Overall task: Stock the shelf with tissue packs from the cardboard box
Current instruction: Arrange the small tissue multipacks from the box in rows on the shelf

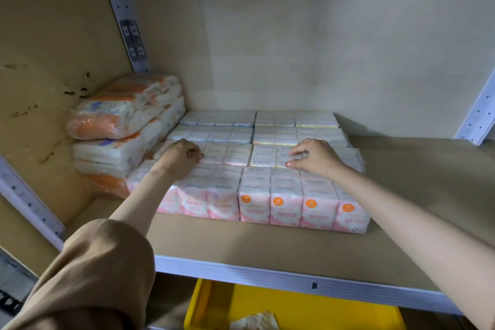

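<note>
**Both hands on the third row, squaring up the block**

Both arms reach onto the shelf, and the tissue packs sit in a tight block running from the back wall toward the front edge. The pink-labelled row stands nearest us, and the paler rows lie behind it. The left hand is down on the left half of the third row, fingers curled tight under the palm. Whether they have a grip on the wrap or just knuckle it flat, I cannot tell. The right hand rests on the right half of the same row, fingers bent, tips and thumb touching a pack's top. It could be a pinch or a press (again, too close to call).

My read is that this is the settling step, nudging placed packs snug against their neighbours. The next move probably calls for letting go and going back for more. The cardboard box is out of view, so that means a turn away from the shelf. There is bare board along the right side and the front edge.

In the left back corner, orange-and-white packs lie stacked flat, touching the block. Below the shelf's front edge, a yellow bin holds something white and crumpled.
</note>
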Motion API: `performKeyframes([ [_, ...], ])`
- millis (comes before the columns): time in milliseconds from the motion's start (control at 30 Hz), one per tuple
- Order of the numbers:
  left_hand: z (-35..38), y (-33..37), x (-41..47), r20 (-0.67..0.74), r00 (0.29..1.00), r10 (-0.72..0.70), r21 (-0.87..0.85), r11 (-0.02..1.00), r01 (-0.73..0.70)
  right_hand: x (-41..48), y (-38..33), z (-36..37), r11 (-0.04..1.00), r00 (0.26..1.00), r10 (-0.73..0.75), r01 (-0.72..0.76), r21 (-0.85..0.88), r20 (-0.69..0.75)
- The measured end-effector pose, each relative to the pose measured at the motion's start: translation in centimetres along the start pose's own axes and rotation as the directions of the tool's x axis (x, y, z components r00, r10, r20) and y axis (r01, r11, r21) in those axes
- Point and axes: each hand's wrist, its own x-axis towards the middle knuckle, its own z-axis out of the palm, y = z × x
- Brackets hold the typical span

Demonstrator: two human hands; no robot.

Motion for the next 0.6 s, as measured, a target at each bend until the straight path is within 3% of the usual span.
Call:
performKeyframes([
  [400,-1.2,1.4,-0.8,0.019,0.999,-0.048,0.041,0.998,0.048,0.0,-0.8,-0.1,1.0,0.999,0.018,-0.018,-0.011,0.03],
  [600,-3.1,5.4,-5.3,-0.04,0.995,0.088,0.058,0.995,-0.086,-3.5,-2.2,-2.4,0.998,1.0,-0.021,0.02,-0.06,-0.021],
])
